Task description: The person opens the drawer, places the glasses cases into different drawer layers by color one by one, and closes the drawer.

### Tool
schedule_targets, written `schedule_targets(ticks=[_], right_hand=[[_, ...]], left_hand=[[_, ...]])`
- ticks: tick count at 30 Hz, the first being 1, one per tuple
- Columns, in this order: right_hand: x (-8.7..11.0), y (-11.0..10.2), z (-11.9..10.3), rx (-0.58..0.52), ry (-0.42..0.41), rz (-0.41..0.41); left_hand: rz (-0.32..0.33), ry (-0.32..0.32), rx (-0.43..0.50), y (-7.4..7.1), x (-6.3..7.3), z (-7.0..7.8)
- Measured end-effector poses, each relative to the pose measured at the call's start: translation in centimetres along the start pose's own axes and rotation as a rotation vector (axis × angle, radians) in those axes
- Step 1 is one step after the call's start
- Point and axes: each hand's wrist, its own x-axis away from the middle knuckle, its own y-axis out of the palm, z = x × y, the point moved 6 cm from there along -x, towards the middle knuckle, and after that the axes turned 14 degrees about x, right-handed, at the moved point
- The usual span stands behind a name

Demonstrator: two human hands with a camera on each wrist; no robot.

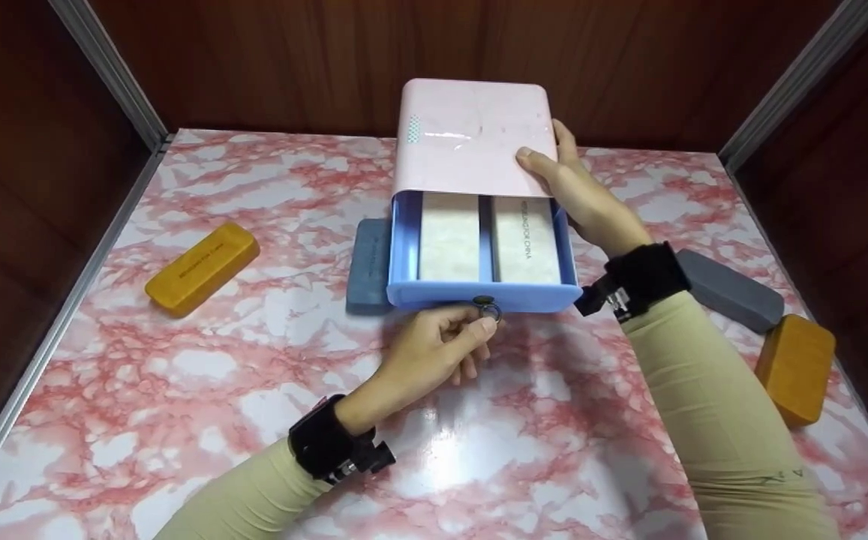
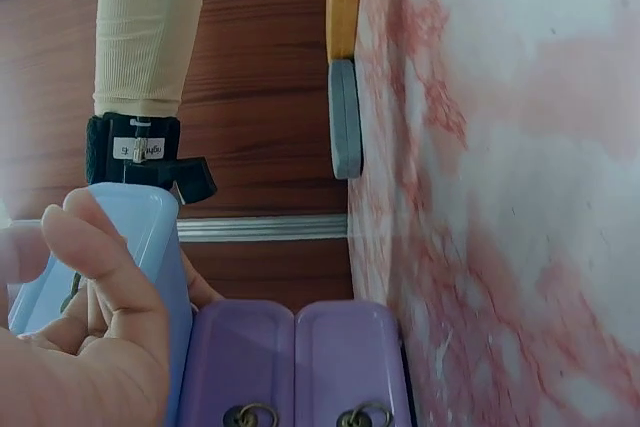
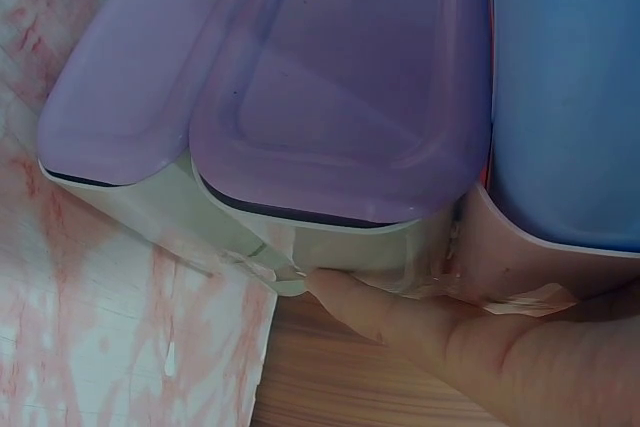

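A small stacked drawer box has a pink top casing (image 1: 471, 135), with its blue drawer (image 1: 434, 295) pulled part way out. My left hand (image 1: 430, 345) pinches the metal ring pull (image 1: 489, 310) on the drawer's front between thumb and finger. Two cream blocks, a left one (image 1: 449, 240) and a lettered right one (image 1: 516, 240), lie side by side inside. My right hand (image 1: 591, 196) grips the box's right side, thumb on the pink top. Below the blue drawer, two purple drawers (image 2: 245, 347) with ring pulls appear shut in the left wrist view.
A mustard block (image 1: 202, 270) lies at the left on the marbled tabletop (image 1: 201, 420). A blue-grey block (image 1: 368, 266) sits partly hidden beside the box. Beyond my right forearm are a dark grey block (image 1: 734, 291) and another mustard block (image 1: 797, 367). Wood-grain walls (image 1: 291, 67) enclose the table.
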Motion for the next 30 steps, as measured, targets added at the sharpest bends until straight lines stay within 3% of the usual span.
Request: schedule_targets(ticks=[6,11,30], right_hand=[[0.0,0.0,0.0,-0.017,-0.009,0.002],[0.0,0.1,0.0,-0.017,-0.015,0.006],[0.1,0.2,-0.1,-0.034,-0.015,-0.012]], left_hand=[[0.099,0.044,0.125,0.3,-0.2,0.0],[0.157,0.041,0.198,0.4,-0.4,0.0],[0.195,0.060,0.231,-0.8,-2.4,1.5]])
